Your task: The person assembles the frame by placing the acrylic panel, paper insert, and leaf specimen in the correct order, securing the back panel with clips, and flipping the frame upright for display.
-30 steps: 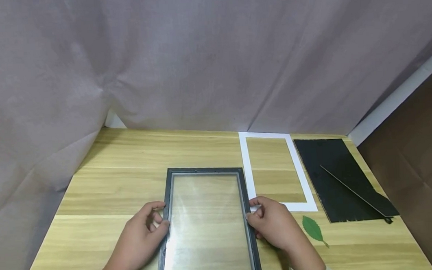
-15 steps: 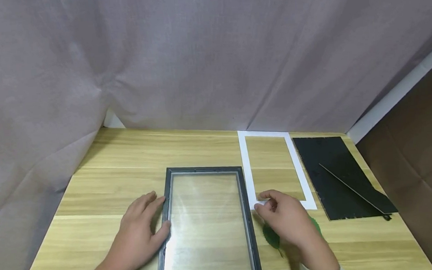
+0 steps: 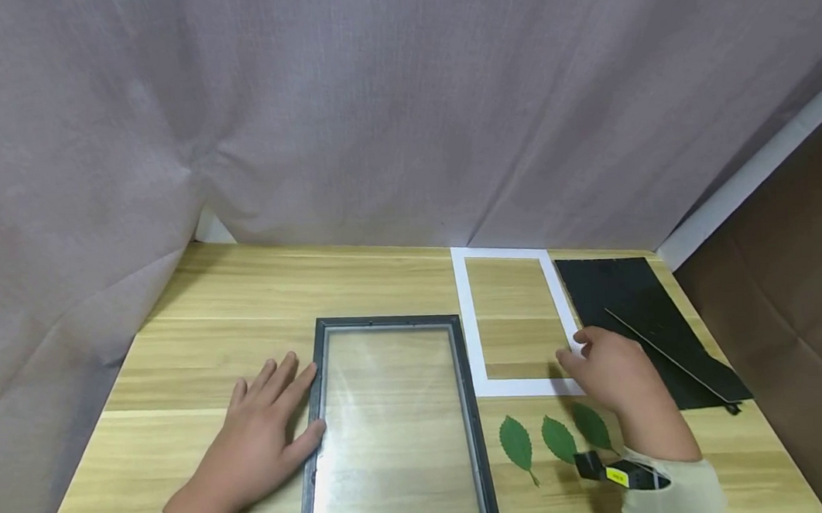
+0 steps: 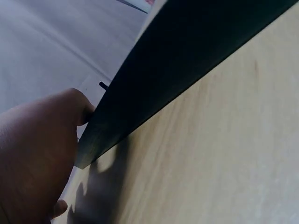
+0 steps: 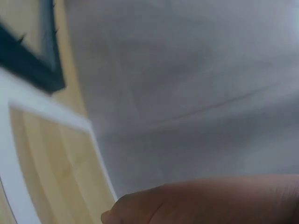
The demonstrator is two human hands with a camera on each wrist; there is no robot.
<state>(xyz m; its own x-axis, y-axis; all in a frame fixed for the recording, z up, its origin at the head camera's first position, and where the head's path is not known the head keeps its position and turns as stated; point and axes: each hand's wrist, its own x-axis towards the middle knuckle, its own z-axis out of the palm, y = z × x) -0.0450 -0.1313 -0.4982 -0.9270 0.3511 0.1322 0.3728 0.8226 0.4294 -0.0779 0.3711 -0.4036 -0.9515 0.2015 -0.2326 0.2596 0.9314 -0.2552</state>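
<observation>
A dark picture frame (image 3: 386,320) with a clear pane lies on the table, its near end cut off in the head view. My left hand (image 3: 256,443) rests at its left side, thumb and forefinger touching the edge, other fingers spread. The left wrist view has the frame's dark side (image 4: 154,70) close up beside the hand (image 4: 37,144). My right hand (image 3: 620,377) hovers by the right side of the white mat (image 3: 519,387), near the black backing board (image 3: 604,285). Its fingers are loosely bent, with nothing visible in them; the right wrist view shows little of them.
Three green leaves lie in a row right of the frame: a left leaf (image 3: 515,441), a middle leaf (image 3: 558,438) and a right leaf (image 3: 591,425). The board's stand leg (image 3: 696,369) sticks up. A grey curtain (image 3: 376,119) closes off the back.
My right hand has left the frame's right edge and moved right, past the mat's lower edge, uncovering the leaves. My left hand has spread its fingers at the frame's left edge. The frame stays put.
</observation>
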